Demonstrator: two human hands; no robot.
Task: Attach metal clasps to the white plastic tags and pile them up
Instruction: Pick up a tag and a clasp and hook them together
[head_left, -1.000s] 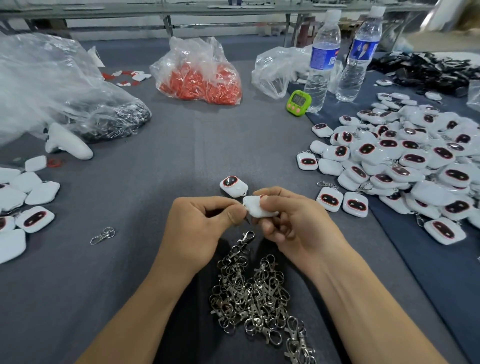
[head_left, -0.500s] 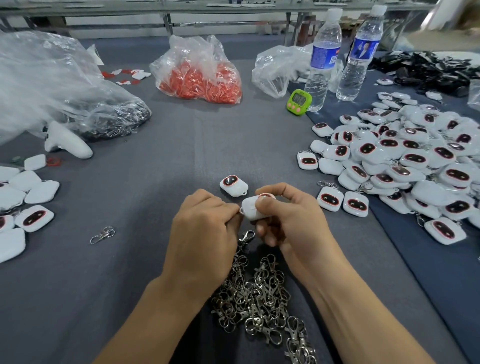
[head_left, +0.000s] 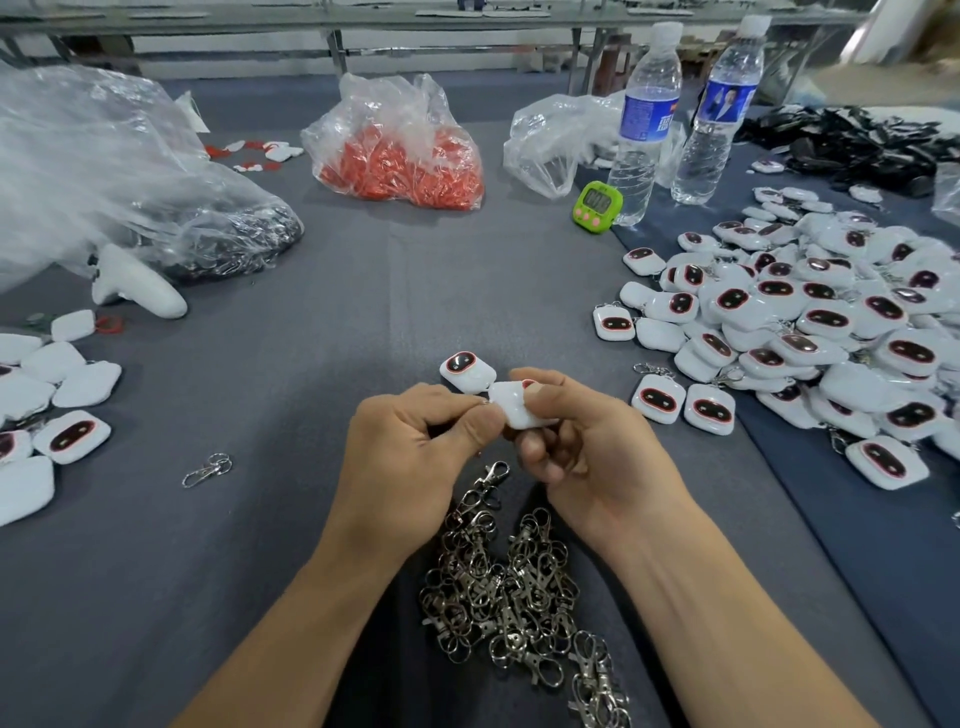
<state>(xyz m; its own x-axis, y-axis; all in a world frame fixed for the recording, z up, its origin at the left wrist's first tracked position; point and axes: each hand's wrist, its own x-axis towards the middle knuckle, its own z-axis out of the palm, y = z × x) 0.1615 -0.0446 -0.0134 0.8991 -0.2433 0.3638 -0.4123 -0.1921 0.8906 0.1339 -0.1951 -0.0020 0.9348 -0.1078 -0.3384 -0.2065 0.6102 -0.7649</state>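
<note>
A: Where is the white tag (head_left: 519, 413) now?
B: Held over the grey table (head_left: 311, 364), at the far end of the heap of metal clasps (head_left: 514, 587). The right hand (head_left: 597, 457) grips it, thumb on top, fingers curled beneath; the left hand (head_left: 410, 457) pinches its left corner.
A: Any change in half a second?
B: The left hand has rolled back, thumb now showing; the tag has barely moved. A loose tag (head_left: 467, 371) lies just beyond, the finished pile (head_left: 810, 322) at right.
</note>
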